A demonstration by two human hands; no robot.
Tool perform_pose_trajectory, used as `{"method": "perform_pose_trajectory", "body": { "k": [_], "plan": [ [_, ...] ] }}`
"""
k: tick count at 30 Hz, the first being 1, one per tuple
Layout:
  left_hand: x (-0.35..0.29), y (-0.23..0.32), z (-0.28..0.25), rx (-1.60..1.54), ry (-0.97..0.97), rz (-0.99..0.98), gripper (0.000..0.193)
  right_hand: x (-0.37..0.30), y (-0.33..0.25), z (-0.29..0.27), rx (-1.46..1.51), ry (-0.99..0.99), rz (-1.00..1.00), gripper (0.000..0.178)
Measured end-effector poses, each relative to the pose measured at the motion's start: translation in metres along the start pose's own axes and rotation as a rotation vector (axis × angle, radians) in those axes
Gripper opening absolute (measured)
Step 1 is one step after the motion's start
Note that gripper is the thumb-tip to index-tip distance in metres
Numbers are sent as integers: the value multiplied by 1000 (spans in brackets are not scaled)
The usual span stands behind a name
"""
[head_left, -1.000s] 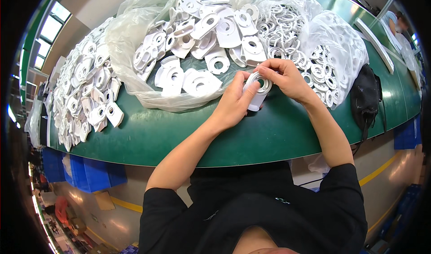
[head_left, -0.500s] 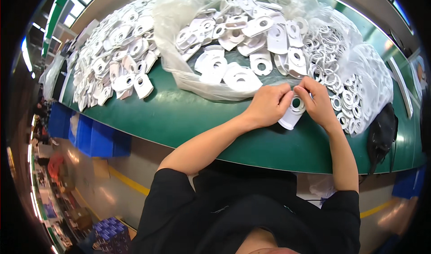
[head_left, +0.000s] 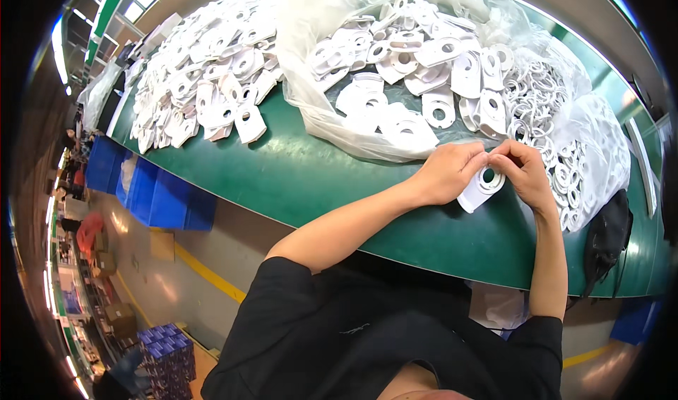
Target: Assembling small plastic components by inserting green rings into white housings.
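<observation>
Between my hands is a white plastic part (head_left: 474, 198), a flat plate with one rounded end and a round hole. My left hand (head_left: 449, 173) is closed on its upper left edge, thumb and fingers pinched together. On the other side, the thumb and fingers of my right hand (head_left: 525, 174) pinch the rounded end near the hole. The fingertips almost meet at the top and hide that edge, so whether a separate ring sits there I cannot tell. Just beyond the hands, similar white plates (head_left: 439, 108) lie in an opened clear plastic bag (head_left: 311, 110).
A large heap of white plates (head_left: 205, 68) covers the left of the green table (head_left: 282, 163). White rings (head_left: 567, 177) spill from another clear bag (head_left: 606, 135) at right, beside a black pouch (head_left: 609, 234). Blue bins (head_left: 166, 195) stand below the table's left edge.
The whole view has shifted, so the table and heaps appear farther right. Both hands still grip the white part, which is slightly more tilted in the picture.
</observation>
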State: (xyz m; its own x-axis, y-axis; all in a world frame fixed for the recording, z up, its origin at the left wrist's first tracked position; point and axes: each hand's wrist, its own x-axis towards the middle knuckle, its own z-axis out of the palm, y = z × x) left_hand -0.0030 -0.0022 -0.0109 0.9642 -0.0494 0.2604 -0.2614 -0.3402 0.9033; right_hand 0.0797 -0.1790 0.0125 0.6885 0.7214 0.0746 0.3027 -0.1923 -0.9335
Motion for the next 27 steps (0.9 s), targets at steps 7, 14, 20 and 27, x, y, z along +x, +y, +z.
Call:
{"method": "perform_pose_trajectory", "body": {
  "k": [7,14,20,27],
  "plan": [
    [-2,-9,3,40,-44,40,33,-1,0,1,-219,-95,-101,21],
    [-4,-9,8,-78,-131,-42,36,-4,-3,-2,-274,-140,-171,24],
    [-6,2,5,-365,-160,-198,57,-1,2,0,-221,-138,-185,25],
    [-5,-8,9,-141,-116,-126,59,-3,9,-3,-162,-181,-141,27]
  ]
}}
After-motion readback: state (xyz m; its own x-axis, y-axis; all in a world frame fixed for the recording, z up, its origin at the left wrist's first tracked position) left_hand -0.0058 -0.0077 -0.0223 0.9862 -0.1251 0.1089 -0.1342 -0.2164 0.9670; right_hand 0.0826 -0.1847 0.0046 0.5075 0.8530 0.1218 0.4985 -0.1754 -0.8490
